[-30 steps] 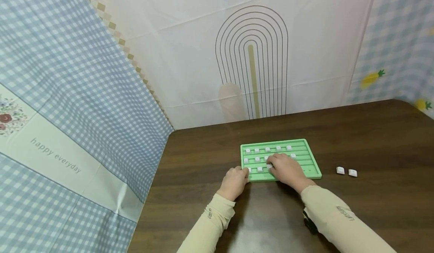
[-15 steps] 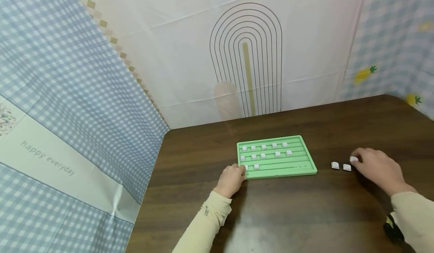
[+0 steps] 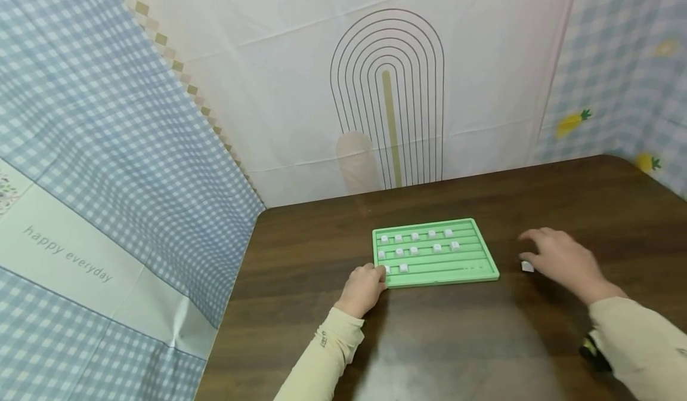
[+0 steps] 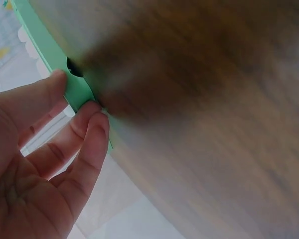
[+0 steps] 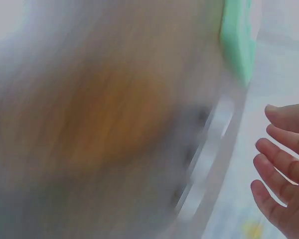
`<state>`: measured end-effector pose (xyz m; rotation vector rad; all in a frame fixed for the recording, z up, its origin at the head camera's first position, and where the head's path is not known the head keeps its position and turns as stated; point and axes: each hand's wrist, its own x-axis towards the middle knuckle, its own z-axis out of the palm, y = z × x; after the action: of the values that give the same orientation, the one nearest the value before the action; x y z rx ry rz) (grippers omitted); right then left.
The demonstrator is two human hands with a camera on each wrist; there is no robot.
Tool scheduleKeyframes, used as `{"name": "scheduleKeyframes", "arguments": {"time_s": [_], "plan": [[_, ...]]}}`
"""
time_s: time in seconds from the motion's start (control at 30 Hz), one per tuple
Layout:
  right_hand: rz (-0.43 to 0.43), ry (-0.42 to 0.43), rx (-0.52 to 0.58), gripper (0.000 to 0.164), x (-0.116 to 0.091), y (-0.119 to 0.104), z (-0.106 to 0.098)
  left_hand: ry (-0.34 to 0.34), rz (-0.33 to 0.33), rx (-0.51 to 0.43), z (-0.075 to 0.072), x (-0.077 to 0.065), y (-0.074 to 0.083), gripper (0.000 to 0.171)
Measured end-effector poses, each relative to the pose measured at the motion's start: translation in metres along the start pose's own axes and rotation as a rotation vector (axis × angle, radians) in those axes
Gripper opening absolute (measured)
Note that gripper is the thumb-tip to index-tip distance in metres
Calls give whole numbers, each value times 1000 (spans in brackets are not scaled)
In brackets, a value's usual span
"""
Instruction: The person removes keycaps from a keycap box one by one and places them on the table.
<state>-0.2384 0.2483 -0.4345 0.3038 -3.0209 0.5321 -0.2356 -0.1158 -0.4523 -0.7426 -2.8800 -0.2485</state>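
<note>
A green tray point(image 3: 440, 274) with long ridges holds several white keycaps point(image 3: 415, 237) in three rows. My left hand point(image 3: 361, 290) grips its near left corner. In the left wrist view, the thumb lies on one side of the green edge point(image 4: 50, 50) and curled fingers on the other. To the right of the tray, my right hand point(image 3: 563, 264) hovers over the table, fingers spread and loosely bent, nothing between them. Below it one loose white keycap point(image 3: 528, 266) shows, others hidden by the hand. The right wrist view shows three blurred loose keycaps point(image 5: 204, 159) in a row.
The dark wooden table point(image 3: 456, 335) carries the tray and loose keycaps. A white cloth with printed arches point(image 3: 389, 102) hangs behind the far edge. Blue checked cloth point(image 3: 134, 120) hangs along the left side.
My right hand went from the tray's bottom row to the loose keycaps with a keycap, released it there, and has moved back left. The bottom row has one keycap fewer. My left hand stays put.
</note>
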Motion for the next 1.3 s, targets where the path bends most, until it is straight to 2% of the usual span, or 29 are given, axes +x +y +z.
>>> {"name": "scheduleKeyframes", "arguments": {"time_s": [0.2,0.3,0.47,0.63,0.83,1.0,1.13,1.23,1.3], "plan": [[-172,40,69,25,36,-81,37,13,-13,0,0,-1,-1,16],[-243,44,80,21,48,-117,58,9,-21,3,0,-1,-1,17],[-281,37,46,22,56,-151,83,15,-15,20,0,0,0,15],[-343,97,-36,16,57,-162,97,24,-23,9,0,2,0,16],[-395,159,-98,10,58,-167,100,22,-36,11,1,2,0,15],[-378,156,-95,11,57,-168,99,23,-43,1,1,2,1,15],[-345,149,-48,13,56,-165,96,20,-53,-6,2,1,1,16],[-303,160,18,15,55,-152,86,16,-59,-19,2,0,1,15],[-261,154,54,17,53,-137,72,17,-58,-18,2,0,0,15]]}}
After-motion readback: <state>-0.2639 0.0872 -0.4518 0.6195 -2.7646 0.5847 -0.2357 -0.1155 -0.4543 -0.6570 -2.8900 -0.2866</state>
